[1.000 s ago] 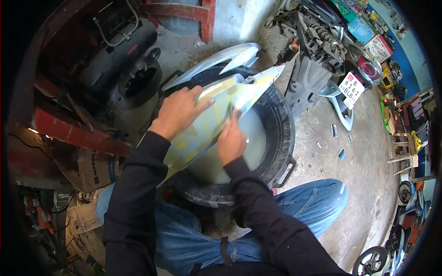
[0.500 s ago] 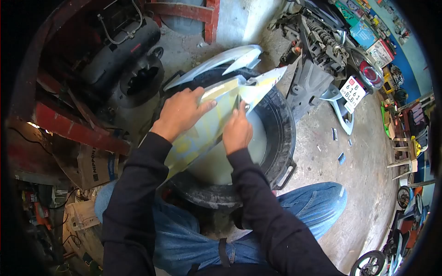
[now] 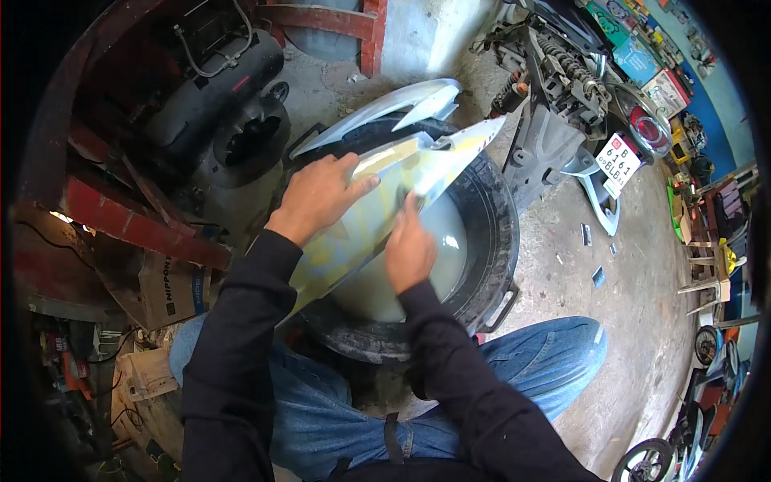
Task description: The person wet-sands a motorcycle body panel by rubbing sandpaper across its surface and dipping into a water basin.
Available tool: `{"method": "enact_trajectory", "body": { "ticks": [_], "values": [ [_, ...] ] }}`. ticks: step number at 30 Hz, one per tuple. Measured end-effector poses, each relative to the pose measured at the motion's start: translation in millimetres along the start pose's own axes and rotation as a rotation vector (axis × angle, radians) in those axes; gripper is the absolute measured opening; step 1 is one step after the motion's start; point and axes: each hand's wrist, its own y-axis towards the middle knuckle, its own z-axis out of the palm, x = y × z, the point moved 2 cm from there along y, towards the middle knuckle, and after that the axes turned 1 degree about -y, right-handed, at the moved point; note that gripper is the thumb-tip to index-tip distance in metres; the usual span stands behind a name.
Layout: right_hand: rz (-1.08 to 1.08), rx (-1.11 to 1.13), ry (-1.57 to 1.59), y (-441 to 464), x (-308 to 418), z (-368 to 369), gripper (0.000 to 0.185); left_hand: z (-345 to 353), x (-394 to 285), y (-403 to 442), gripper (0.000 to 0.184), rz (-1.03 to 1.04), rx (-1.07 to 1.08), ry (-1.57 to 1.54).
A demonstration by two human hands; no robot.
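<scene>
A long, pointed motorcycle body panel point(image 3: 341, 249), patchy yellow, grey and pale blue, lies slanted over a black tub point(image 3: 496, 241). My left hand point(image 3: 317, 197) grips the panel's upper left edge, thumb on its face. My right hand point(image 3: 411, 251), slightly blurred, is closed on a small dark piece of what looks like sandpaper point(image 3: 403, 198) against the panel's face; the fingers hide most of it. Cloudy water point(image 3: 442, 253) stands in the tub below. A second, pale blue panel point(image 3: 365, 115) rests across the tub's far rim.
A motorcycle frame with its shock absorber point(image 3: 562, 72) and a licence plate point(image 3: 617, 165) stands beyond the tub to the right. An air compressor point(image 3: 213, 96) sits at the far left behind a red beam point(image 3: 136, 229). Small blue-and-white scraps point(image 3: 598, 277) lie on the concrete floor.
My right hand has slid down and left along the panel with the dark piece. The left hand keeps its grip, and the view has shifted very slightly.
</scene>
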Motion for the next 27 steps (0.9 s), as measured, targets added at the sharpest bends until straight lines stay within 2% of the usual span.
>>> {"method": "enact_trajectory", "body": {
  "ticks": [1, 4, 5, 6, 8, 9, 11, 14, 15, 16, 18, 19, 20, 22, 24, 27],
  "values": [
    [-0.023, -0.075, 0.004, 20, -7, 5, 0.050, 2, -2, 0, 0.054, 0.002, 0.020, 0.031],
    [-0.011, -0.156, 0.085, 0, -7, 18, 0.051, 8, 5, 3, 0.056, 0.007, 0.021, 0.018],
    [0.009, -0.078, 0.131, -26, -5, 22, 0.054, 7, 3, 1, 0.056, -0.028, 0.005, 0.013],
    [-0.139, -0.204, 0.118, -41, 7, 21, 0.056, 3, 1, 3, 0.056, -0.025, -0.006, 0.018],
    [0.014, 0.011, 0.074, -28, -8, 24, 0.058, 4, -2, -2, 0.055, 0.016, -0.036, -0.006],
    [0.019, 0.018, 0.078, -9, -7, 20, 0.058, 6, 1, -1, 0.056, 0.024, -0.044, 0.009],
    [-0.006, -0.134, 0.144, 26, -8, 12, 0.057, 4, -1, 1, 0.057, 0.008, -0.010, 0.016],
    [0.054, -0.108, 0.096, -33, -2, 22, 0.053, 3, -1, 1, 0.056, 0.038, -0.037, 0.032],
    [-0.102, -0.237, 0.141, -48, 7, 20, 0.051, 3, -3, -1, 0.056, 0.040, -0.040, 0.018],
    [-0.104, -0.232, 0.141, -42, 2, 20, 0.051, 5, -4, -4, 0.055, 0.036, -0.037, 0.002],
    [0.026, -0.110, 0.149, -6, -13, 13, 0.052, 4, -4, -2, 0.055, 0.041, -0.035, 0.036],
    [-0.134, -0.293, 0.104, 20, -17, 12, 0.053, 2, -4, 0, 0.055, 0.019, -0.011, 0.032],
    [-0.126, -0.293, 0.098, 13, -14, 10, 0.053, 1, -5, 0, 0.055, -0.001, 0.012, 0.024],
    [0.159, -0.074, 0.105, 3, 5, 8, 0.050, 3, -4, 0, 0.056, 0.036, -0.019, 0.022],
    [0.001, -0.118, 0.182, -33, 15, 15, 0.052, 3, -5, -3, 0.054, 0.016, -0.023, -0.006],
    [0.088, 0.002, 0.126, 10, -3, 12, 0.052, -1, -6, 0, 0.056, -0.004, 0.029, 0.018]
  ]
}}
